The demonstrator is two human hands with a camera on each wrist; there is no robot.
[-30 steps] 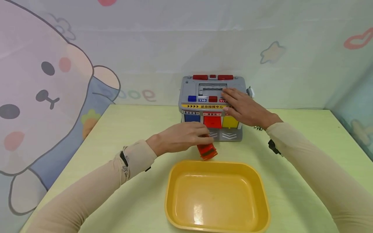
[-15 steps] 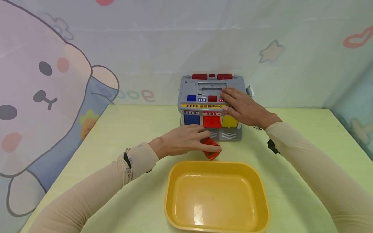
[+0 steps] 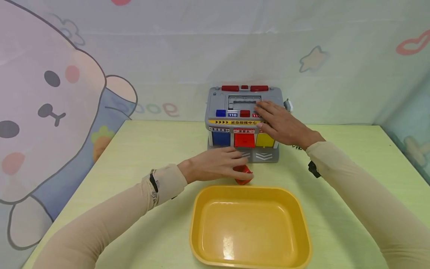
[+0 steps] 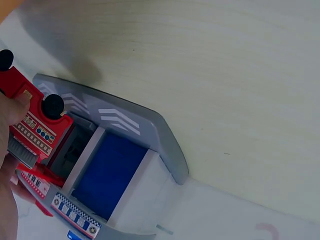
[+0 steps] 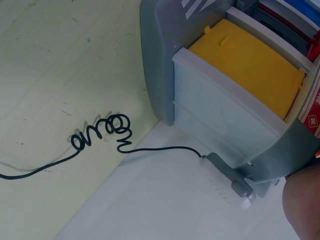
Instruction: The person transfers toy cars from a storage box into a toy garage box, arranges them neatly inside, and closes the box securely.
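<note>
My left hand (image 3: 218, 164) grips a red toy fire truck (image 3: 244, 180) just in front of a grey toy emergency station (image 3: 216, 101). In the left wrist view the fire truck (image 4: 37, 120) shows black wheels, sticker panels and a grey ladder, with fingers at its side; it overlaps the station's middle bay there. The red middle door (image 3: 244, 140) is swung up and sticks out, while the blue door (image 4: 112, 172) and the yellow door (image 5: 250, 67) are down. My right hand (image 3: 282, 125) rests with extended fingers on the right side of the station's roof.
A yellow tray (image 3: 248, 189) stands in front of the station, close below the truck. A coiled black cord (image 5: 102, 127) runs across the table to a grey piece (image 5: 227, 175) on the station's side. A printed cloth backdrop (image 3: 188, 56) hangs behind.
My left hand has shifted a little to the right and turned the fire truck, of which less shows past the fingers now. The right hand has stayed on the roof.
</note>
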